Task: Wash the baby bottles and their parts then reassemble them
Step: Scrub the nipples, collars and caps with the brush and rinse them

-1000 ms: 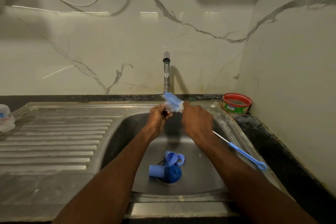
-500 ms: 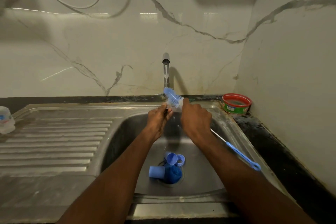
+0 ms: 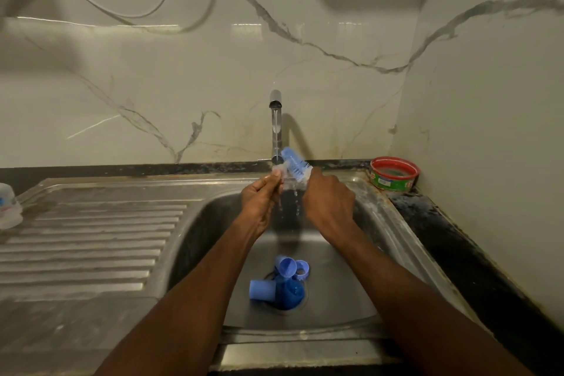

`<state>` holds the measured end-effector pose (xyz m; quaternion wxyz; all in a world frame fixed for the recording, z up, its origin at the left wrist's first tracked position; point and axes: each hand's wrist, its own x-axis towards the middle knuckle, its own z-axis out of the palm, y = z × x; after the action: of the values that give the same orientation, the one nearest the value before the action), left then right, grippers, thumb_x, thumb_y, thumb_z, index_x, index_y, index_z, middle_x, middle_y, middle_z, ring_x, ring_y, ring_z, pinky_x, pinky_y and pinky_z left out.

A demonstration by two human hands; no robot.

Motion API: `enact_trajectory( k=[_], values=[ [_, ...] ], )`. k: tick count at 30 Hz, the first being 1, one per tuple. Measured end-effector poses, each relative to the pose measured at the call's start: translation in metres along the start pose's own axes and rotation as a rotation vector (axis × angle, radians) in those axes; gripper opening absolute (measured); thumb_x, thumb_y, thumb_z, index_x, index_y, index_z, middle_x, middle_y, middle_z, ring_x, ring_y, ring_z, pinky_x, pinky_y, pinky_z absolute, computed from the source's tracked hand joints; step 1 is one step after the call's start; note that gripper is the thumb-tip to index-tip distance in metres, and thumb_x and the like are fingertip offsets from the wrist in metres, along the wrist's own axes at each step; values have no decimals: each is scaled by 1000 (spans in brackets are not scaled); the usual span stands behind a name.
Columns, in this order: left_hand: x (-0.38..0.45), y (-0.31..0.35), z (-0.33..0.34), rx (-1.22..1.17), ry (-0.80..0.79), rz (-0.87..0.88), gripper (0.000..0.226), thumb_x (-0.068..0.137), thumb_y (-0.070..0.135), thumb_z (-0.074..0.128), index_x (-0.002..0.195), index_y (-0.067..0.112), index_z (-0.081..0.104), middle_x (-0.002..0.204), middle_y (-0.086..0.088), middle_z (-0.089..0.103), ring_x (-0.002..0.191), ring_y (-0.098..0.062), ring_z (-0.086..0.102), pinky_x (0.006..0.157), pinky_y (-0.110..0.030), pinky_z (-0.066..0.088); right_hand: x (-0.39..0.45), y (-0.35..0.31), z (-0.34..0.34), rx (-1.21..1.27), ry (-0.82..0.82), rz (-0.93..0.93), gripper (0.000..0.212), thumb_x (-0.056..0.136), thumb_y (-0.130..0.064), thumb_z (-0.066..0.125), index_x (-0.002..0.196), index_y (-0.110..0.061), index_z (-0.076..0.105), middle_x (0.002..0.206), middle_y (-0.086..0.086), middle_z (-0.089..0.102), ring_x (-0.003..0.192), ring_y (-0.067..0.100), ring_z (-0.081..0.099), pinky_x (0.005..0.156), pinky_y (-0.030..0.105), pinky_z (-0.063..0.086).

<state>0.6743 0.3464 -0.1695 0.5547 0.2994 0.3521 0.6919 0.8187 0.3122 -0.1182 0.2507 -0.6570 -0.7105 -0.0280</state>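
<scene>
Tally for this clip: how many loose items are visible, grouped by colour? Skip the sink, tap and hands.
Blue: 5 (brush head, two caps, ring, dark blue piece over the drain)
Clear or white: 2 (small part the left hand pinches, bottle at the drainboard's left edge)
Red and green: 1 (tub)
Total: 8

Bottle parts (image 3: 280, 284) lie in the sink (image 3: 335, 299), tap (image 3: 276, 125) behind, drainboard (image 3: 91, 238) left, tub (image 3: 393, 174) right.
</scene>
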Motion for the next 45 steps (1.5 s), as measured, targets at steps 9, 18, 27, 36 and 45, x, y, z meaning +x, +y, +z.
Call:
enact_trajectory(
  k=[9,18,27,36,45],
  values=[
    [2,-7,0,144,59,86,21,88,24,77,103,8,76,101,-13,77,89,-18,72,83,-31,60,-6,-9,5,145,-90,21,35,95,-27,63,126,-15,53,115,9,65,89,21,59,70,32,44],
    [9,-17,-11,657,156,295,15,92,23,73,106,17,77,96,2,77,88,-11,73,77,-23,59,-11,-4,4,-145,-33,-123,25,97,-27,56,121,-20,55,109,6,68,93,25,67,68,34,41],
    [5,-9,-14,804,91,302,18,99,31,64,98,14,70,91,-3,75,82,-11,72,73,-24,61,7,28,-11,-178,8,-82,25,96,-22,55,121,-19,57,108,7,69,94,28,68,67,33,41],
    [9,-8,-20,1093,66,389,29,78,29,87,95,17,67,82,10,71,74,0,68,67,-12,52,-2,73,-3,-186,10,-191,32,95,-33,59,124,-25,54,108,3,67,90,23,64,63,32,38],
    [12,-4,-20,1015,78,398,48,68,25,93,111,19,73,103,5,76,88,-3,71,82,-22,59,0,72,-1,-167,1,-205,27,95,-33,56,120,-24,54,102,4,67,87,26,64,62,34,42]
  ],
)
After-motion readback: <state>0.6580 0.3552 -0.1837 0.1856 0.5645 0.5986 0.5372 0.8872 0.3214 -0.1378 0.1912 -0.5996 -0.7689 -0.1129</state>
